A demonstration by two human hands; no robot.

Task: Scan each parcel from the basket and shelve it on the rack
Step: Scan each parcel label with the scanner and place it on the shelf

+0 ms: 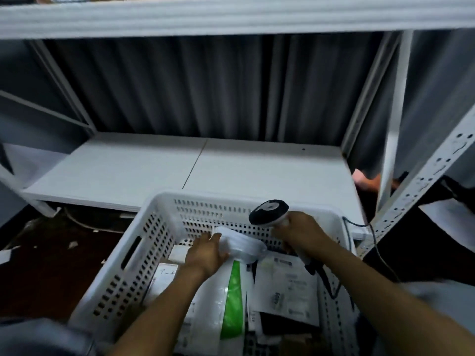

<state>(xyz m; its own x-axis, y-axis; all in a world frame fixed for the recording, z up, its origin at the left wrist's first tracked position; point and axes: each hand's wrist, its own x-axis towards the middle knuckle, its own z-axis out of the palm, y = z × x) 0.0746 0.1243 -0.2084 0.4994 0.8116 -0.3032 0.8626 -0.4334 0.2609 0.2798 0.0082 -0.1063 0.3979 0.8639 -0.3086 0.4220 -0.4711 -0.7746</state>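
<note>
A white perforated basket (159, 227) stands in front of the rack and holds several parcels. My left hand (205, 253) grips the top end of a white soft parcel with a green stripe (235, 296) inside the basket. My right hand (299, 232) holds a white and black barcode scanner (268, 211) by its handle, its head just above the parcel's gripped end. A white bag with printed labels (288, 286) lies to the right in the basket. The rack's lower shelf (154, 168) is a bare white board behind the basket.
An upper shelf board (231, 16) runs across the top. Perforated rack posts (421, 183) stand at the right. The scanner's cable (377, 247) trails over the basket's right rim. Dark floor with scraps lies to the left. A grey curtain hangs behind the rack.
</note>
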